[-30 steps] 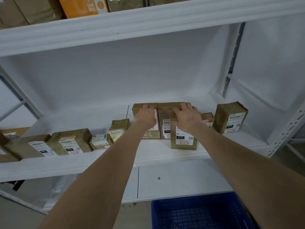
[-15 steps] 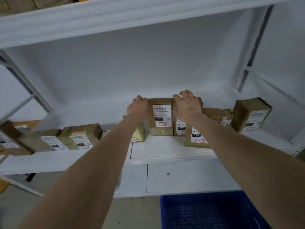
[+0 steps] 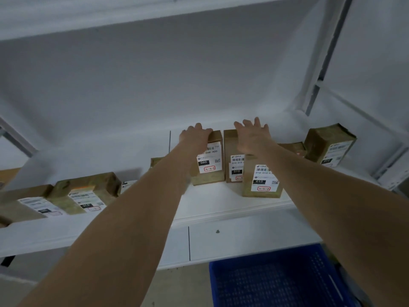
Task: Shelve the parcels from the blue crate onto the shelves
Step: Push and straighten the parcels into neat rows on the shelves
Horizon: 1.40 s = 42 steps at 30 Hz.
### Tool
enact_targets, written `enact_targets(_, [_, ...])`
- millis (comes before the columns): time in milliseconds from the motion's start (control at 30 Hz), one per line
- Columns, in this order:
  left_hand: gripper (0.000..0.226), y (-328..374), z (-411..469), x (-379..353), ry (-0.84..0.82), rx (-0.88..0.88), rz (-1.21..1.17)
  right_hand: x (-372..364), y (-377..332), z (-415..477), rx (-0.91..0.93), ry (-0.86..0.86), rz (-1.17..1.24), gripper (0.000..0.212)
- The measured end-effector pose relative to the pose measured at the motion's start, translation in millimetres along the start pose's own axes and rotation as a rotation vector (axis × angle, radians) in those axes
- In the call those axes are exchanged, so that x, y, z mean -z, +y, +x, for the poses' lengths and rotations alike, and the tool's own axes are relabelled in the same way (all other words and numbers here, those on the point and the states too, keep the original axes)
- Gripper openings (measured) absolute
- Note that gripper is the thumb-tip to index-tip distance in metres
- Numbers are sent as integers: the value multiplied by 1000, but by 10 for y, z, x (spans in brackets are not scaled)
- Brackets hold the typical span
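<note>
Left hand (image 3: pixel 195 135) apparently curled, right hand (image 3: pixel 252 138) flat.

- Dim, even light is given, with a cool grey-blue cast throughout.
- Soft shadow is thrown beneath the upper shelf (image 3: pixel 132 9).
- The left-side parcels (image 3: pixel 84 196) are smeared by blur; the central labels (image 3: pixel 209 161) are kept readable.
- Straight lines are bowed at the edges by wide-angle distortion.

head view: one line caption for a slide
Left hand on the 060 parcel, right hand on the rear 010 parcel, blue crate below.
</note>
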<state>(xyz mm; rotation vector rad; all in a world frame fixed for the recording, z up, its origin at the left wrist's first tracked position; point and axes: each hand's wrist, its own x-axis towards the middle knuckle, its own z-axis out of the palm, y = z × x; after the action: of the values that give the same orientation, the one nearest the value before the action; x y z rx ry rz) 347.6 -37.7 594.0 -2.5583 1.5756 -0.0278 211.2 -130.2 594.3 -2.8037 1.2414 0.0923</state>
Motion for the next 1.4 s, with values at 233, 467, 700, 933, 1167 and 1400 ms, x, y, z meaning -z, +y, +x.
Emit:
enact_targets(233, [44, -307, -90, 71, -97, 18, -42, -63, -114, 53, -25, -24, 12, 62])
enact_targets(467, [58, -263, -143, 35, -81, 63, 15, -98, -197, 89, 80, -7, 64, 60])
enact_targets(700, [72, 58, -168, 145, 48, -56, -88, 63, -29, -48, 100, 73, 210, 71])
enact_targets(933, [67, 701, -91, 177, 108, -80, -89, 150, 481, -206, 32, 125, 205, 61])
enact_targets(1167, [52, 838, 96, 135, 17, 41, -102, 139, 801, -351, 53, -121, 280, 87])
enact_targets(1400, [47, 1011, 311, 112, 49, -46, -281, 47, 880, -261, 52, 61, 259, 45])
